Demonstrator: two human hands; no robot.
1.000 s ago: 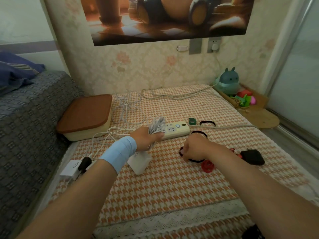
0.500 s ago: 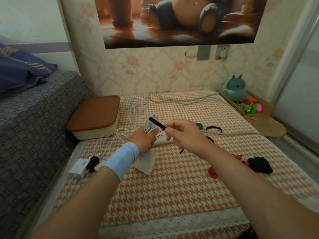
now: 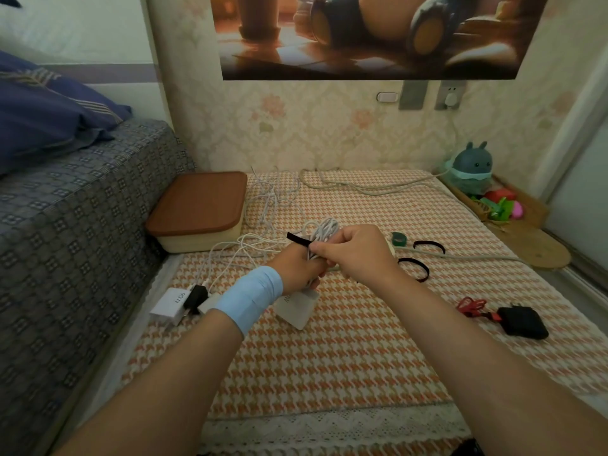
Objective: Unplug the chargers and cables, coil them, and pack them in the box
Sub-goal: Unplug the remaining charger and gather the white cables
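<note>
The fingers of my left hand point(image 3: 297, 269) curl round the coiled white cable point(image 3: 324, 230) at the centre of the frame. My right hand point(image 3: 357, 255) pinches a flat black strap point(image 3: 297, 239) against it. I'd wrap that soft strap snugly round the thin, springy loops, keeping them bunched. The box point(image 3: 200, 209), with its smooth brown lid shut, sits centre left.

The cloth cover point(image 3: 345, 357) under both hands is a coarse, matt weave, edged with white lace point(image 3: 329, 426) on the side nearest the person. The cable bundle point(image 3: 324, 230) gripped in the left hand point(image 3: 297, 269) has a smooth, plastic-looking sheath, and the strap point(image 3: 297, 239) pinched by the right hand point(image 3: 357, 253) looks like matt black fabric. Left of the left hand, the box point(image 3: 197, 243) looks like smooth cream plastic under a matt brown lid point(image 3: 200, 200) and the white charger point(image 3: 169, 304) is smooth plastic, while the black charger point(image 3: 523, 322) right of the right hand looks matt.
</note>
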